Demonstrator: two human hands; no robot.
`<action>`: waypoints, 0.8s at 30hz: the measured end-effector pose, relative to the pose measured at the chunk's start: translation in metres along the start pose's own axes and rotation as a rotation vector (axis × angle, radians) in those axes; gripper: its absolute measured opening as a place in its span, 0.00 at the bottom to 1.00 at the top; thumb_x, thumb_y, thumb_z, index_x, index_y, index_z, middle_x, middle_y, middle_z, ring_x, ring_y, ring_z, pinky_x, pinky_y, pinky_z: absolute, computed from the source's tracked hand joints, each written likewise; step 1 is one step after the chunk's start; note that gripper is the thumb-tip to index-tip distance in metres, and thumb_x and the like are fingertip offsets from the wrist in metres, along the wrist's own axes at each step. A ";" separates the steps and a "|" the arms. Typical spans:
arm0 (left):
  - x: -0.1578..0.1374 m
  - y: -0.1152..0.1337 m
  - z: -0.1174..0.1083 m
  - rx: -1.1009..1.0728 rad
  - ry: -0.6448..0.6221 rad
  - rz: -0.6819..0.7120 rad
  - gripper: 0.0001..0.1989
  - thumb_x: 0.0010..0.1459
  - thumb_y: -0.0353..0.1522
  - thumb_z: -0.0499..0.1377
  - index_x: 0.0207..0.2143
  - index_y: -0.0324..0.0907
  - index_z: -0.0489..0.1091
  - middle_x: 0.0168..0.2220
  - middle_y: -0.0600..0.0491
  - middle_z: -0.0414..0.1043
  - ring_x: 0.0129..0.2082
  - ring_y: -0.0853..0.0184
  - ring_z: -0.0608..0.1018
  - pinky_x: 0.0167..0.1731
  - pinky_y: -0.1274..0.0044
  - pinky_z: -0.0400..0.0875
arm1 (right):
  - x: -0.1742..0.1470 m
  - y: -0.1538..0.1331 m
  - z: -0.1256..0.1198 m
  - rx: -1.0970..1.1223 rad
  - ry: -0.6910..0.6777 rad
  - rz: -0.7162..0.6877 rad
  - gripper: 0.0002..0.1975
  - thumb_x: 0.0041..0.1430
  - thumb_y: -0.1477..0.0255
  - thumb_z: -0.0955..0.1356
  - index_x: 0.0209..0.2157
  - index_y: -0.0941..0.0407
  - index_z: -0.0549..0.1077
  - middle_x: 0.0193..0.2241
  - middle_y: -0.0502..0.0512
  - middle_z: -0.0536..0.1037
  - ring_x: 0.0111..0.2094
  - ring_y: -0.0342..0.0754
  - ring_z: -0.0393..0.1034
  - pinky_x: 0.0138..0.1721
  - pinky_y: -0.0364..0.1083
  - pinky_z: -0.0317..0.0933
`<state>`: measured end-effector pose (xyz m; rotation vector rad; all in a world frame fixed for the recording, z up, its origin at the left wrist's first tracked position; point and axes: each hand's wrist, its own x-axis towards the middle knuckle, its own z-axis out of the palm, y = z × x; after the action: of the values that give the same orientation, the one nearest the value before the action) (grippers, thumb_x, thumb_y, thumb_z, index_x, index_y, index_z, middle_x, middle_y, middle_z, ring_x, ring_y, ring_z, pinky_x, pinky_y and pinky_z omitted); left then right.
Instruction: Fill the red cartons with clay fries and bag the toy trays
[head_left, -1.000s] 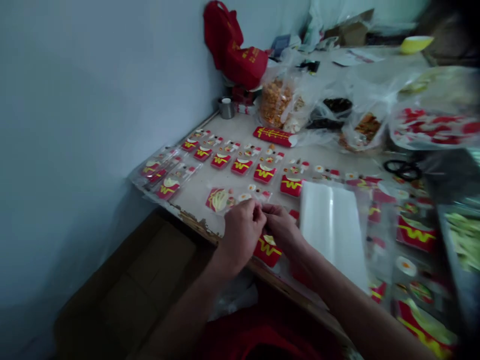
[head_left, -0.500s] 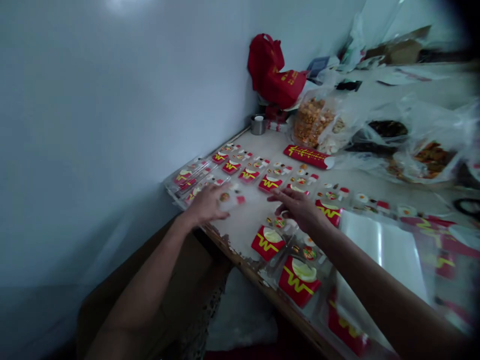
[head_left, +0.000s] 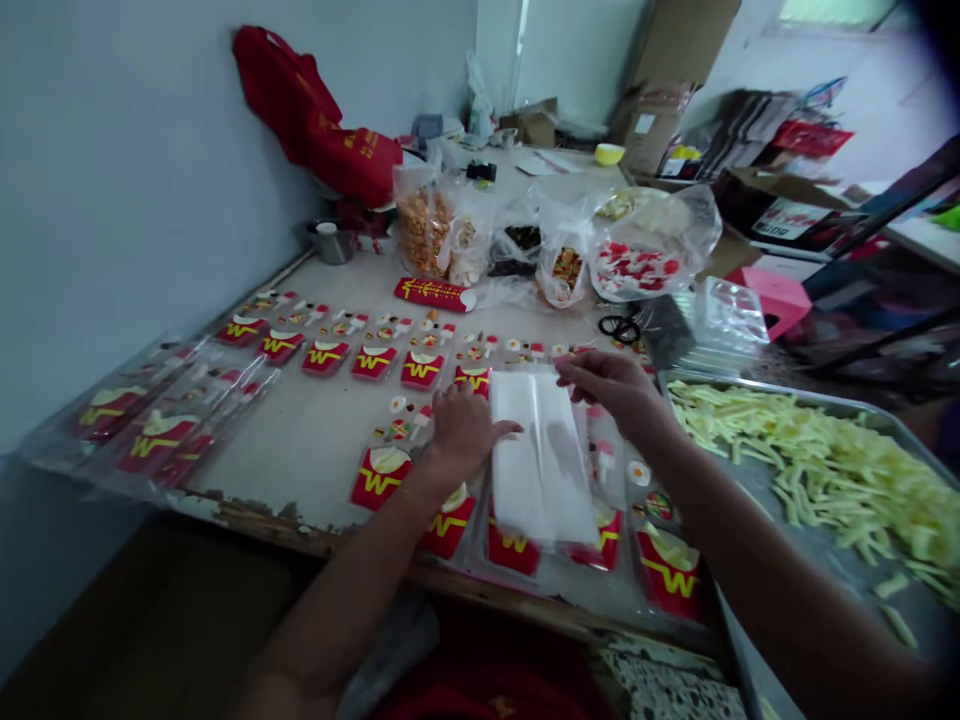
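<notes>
My left hand (head_left: 461, 430) is over the left edge of a stack of whitish clear plastic bags (head_left: 536, 460), fingers bent forward, thumb held apart over the bags. My right hand (head_left: 611, 390) has thumb and fingers pinched together at the stack's upper right corner, seemingly on a bag's edge. Beneath and around the stack lie clear packs, each with a red fries pouch marked with a yellow zigzag, such as the red fries pouch (head_left: 380, 477) and the red fries pouch (head_left: 667, 570). Small food-shaped pieces (head_left: 401, 420) lie above the pouches.
Filled clear packs (head_left: 157, 430) overlap at the table's left end. A metal tray (head_left: 795, 395) of pale fry-shaped pieces (head_left: 847, 470) stands at right. Bags of small pieces (head_left: 424, 225), black-handled scissors (head_left: 619, 328), a metal cup (head_left: 332, 243) and a red bag (head_left: 322, 120) are farther back.
The view has swung right, bringing the tray into sight. My left hand has moved from the pack at the left to the stack of bags; my right hand has come to the stack's corner.
</notes>
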<state>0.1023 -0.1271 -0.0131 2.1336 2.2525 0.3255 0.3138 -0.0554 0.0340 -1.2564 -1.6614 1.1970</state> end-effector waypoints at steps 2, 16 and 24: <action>0.010 0.020 0.014 0.031 -0.031 -0.046 0.39 0.47 0.62 0.63 0.38 0.33 0.78 0.45 0.31 0.76 0.50 0.42 0.76 0.50 0.58 0.67 | -0.010 0.018 -0.010 -0.229 -0.045 -0.002 0.17 0.56 0.57 0.71 0.35 0.58 0.78 0.27 0.53 0.78 0.25 0.43 0.68 0.28 0.43 0.59; 0.013 -0.022 -0.011 -0.402 0.019 -0.066 0.15 0.67 0.36 0.55 0.36 0.38 0.80 0.36 0.45 0.81 0.37 0.62 0.81 0.37 0.75 0.70 | -0.025 0.040 -0.023 -0.777 0.040 -0.305 0.29 0.58 0.56 0.72 0.57 0.55 0.71 0.51 0.66 0.75 0.47 0.61 0.73 0.46 0.57 0.66; -0.035 -0.089 -0.087 -0.990 0.000 -0.179 0.21 0.55 0.45 0.67 0.43 0.40 0.79 0.35 0.51 0.79 0.31 0.68 0.76 0.33 0.78 0.69 | 0.046 -0.048 0.114 0.293 -0.502 -0.405 0.22 0.52 0.54 0.75 0.42 0.56 0.76 0.36 0.55 0.79 0.38 0.50 0.74 0.42 0.50 0.68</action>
<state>0.0035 -0.1769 0.0527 1.3824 1.6677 1.1261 0.1827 -0.0433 0.0455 -0.4252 -1.8813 1.4991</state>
